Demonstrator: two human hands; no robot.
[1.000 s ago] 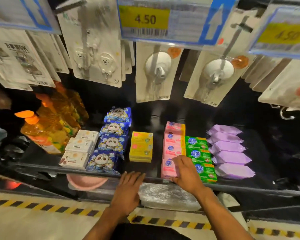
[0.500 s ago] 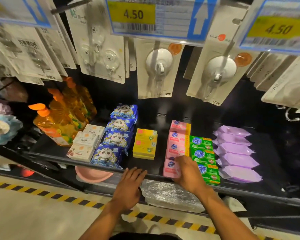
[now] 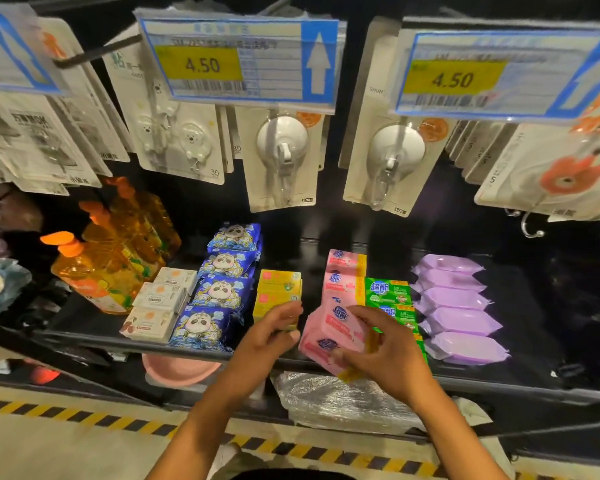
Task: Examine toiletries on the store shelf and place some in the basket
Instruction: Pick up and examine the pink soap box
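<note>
Dark store shelf (image 3: 541, 306) under hanging hook cards (image 3: 284, 157) and price tags (image 3: 236, 60). Orange bottles (image 3: 94, 271) sit far left of the left hand (image 3: 267, 337); purple packs (image 3: 461, 317) lie just right of the right hand (image 3: 385, 351), green boxes (image 3: 388, 289) behind it. The right hand curls fingers and thumb round a pink soap pack (image 3: 333, 327), which is tilted and lifted off the front of the pink row. The left hand is just left of the pack, fingers loosely bent, holding nothing; whether it touches the yellow boxes (image 3: 279, 289) cannot be told. Step looks like examining. Next probably needs the left hand to steady and turn the pack, then a drop into the basket, which is not in view.
</note>
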